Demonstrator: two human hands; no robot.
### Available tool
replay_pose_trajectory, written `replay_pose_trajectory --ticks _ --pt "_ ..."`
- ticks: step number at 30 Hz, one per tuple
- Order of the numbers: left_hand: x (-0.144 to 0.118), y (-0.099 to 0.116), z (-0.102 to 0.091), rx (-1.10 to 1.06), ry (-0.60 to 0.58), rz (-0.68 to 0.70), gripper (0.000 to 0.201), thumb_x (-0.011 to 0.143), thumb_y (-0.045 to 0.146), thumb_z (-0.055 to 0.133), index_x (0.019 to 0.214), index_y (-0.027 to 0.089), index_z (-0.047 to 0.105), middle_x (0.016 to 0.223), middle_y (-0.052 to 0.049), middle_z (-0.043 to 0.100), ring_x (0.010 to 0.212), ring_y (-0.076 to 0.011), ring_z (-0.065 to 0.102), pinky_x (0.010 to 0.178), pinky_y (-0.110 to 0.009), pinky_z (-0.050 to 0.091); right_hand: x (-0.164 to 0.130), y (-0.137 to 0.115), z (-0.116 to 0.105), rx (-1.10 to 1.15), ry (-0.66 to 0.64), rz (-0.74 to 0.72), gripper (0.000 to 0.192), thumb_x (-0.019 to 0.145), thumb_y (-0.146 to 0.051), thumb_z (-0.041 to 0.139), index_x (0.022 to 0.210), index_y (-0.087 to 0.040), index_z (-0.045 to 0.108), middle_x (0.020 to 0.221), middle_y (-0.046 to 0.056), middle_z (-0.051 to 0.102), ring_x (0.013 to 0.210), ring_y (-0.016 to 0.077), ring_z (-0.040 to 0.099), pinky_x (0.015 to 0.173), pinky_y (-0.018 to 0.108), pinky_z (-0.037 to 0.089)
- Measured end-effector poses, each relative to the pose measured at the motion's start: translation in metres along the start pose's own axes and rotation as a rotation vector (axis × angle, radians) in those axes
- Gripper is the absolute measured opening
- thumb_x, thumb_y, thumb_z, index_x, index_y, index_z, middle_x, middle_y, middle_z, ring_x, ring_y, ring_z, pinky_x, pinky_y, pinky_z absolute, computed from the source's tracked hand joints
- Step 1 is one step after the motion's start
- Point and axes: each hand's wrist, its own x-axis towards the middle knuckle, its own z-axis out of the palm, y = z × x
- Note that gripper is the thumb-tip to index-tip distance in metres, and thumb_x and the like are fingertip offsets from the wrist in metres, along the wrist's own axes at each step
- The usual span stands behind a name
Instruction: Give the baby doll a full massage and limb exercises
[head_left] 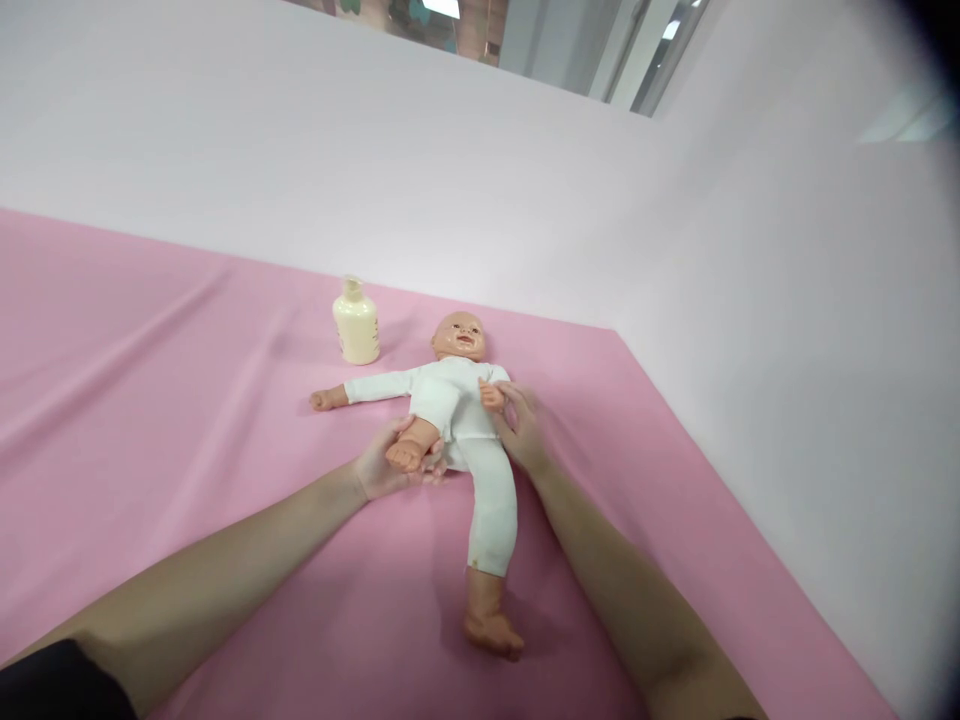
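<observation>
A baby doll [471, 405] with a soft white body lies on its back, head toward the white wall. My left hand [386, 462] is closed around the ankle of one of its legs, which is bent up over the belly; some fingertips show below the foot [406, 455]. At the doll's other side, my right hand [525, 432] holds the doll's small hand [491, 395] between thumb and fingers, against the chest. The other leg [493, 510] stretches toward me, and the other arm [379, 386] lies out to the left.
A cream pump bottle [357, 325] stands upright left of the doll's head. Pink cloth [187, 400] with some creases covers the surface. White walls [420, 170] rise behind and on the right, with a window [555, 45] at the top.
</observation>
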Motion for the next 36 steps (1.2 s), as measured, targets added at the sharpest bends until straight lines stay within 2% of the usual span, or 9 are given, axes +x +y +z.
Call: replay_pose_trajectory --ticks 4,10,19,29,36 --pt "0.001 -0.002 -0.005 0.026 -0.004 -0.011 0.05 0.079 0.06 0.049 0.076 0.011 0.057 0.058 -0.002 0.051 0.064 -0.0183 0.05 0.071 -0.034 0.039 0.002 -0.005 -0.002 -0.102 -0.084 -0.098 0.033 0.09 -0.024 0.046 0.121 -0.024 0.057 0.12 0.009 0.059 0.116 0.0228 0.053 0.102 0.044 0.042" --pt "0.002 -0.002 -0.01 0.034 -0.02 -0.02 0.052 0.078 0.062 0.049 0.077 0.011 0.058 0.059 -0.002 0.051 0.066 -0.0186 0.051 0.071 -0.034 0.039 0.003 -0.005 -0.001 -0.118 -0.074 -0.136 0.035 0.091 -0.022 0.045 0.124 -0.025 0.057 0.12 0.009 0.059 0.115 0.0228 0.053 0.101 0.044 0.043" --pt "0.001 -0.001 -0.008 0.052 -0.026 -0.014 0.052 0.079 0.061 0.048 0.078 0.01 0.059 0.059 -0.002 0.053 0.065 -0.0181 0.052 0.071 -0.033 0.04 0.003 -0.006 -0.002 -0.14 -0.095 -0.118 0.037 0.091 -0.024 0.046 0.126 -0.027 0.057 0.122 0.008 0.057 0.115 0.0236 0.053 0.101 0.044 0.043" --pt "0.001 -0.002 -0.007 0.051 0.021 -0.012 0.051 0.078 0.06 0.05 0.077 0.01 0.059 0.058 -0.002 0.052 0.065 -0.0185 0.053 0.071 -0.033 0.04 0.004 -0.006 -0.003 -0.139 -0.108 -0.121 0.037 0.09 -0.023 0.045 0.125 -0.028 0.057 0.121 0.008 0.058 0.115 0.0237 0.053 0.101 0.045 0.044" --pt "0.001 -0.003 -0.012 0.074 -0.062 -0.031 0.054 0.08 0.062 0.045 0.081 0.011 0.06 0.062 -0.003 0.055 0.067 -0.0192 0.055 0.074 -0.035 0.042 0.003 -0.006 -0.002 -0.111 -0.093 -0.086 0.035 0.091 -0.024 0.046 0.123 -0.027 0.057 0.12 0.008 0.059 0.114 0.0231 0.053 0.101 0.044 0.042"
